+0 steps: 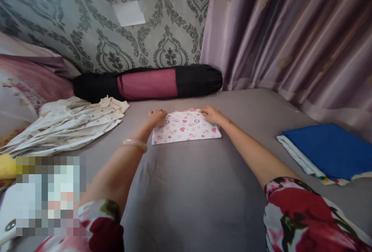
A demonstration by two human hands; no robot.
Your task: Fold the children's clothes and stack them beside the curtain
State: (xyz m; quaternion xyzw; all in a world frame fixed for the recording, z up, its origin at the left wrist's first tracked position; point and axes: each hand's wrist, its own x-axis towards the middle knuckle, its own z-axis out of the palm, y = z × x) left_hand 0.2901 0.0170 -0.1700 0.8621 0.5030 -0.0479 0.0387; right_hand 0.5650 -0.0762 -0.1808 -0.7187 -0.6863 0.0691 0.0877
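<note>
A folded white cloth garment (186, 126) with pink hearts and small printed figures lies flat on the grey bed sheet (197, 190). A bit of pink trim shows along its far edge. At its far left corner is my left hand (157, 117), with the fingers curled onto the fabric. My right hand (213, 115) grips the far right corner in the same way, the thumb side toward the cloth. The fingertips are partly hidden on both hands. A pale bangle (135, 145) circles my left wrist.
A black and pink rolled bag (148, 83) lies along the patterned wall. Crumpled cream clothing (72, 122) spreads at the left. A folded blue cloth pile (328, 149) rests at the right, below the purple curtain (261, 39). A blurred patch covers the lower left.
</note>
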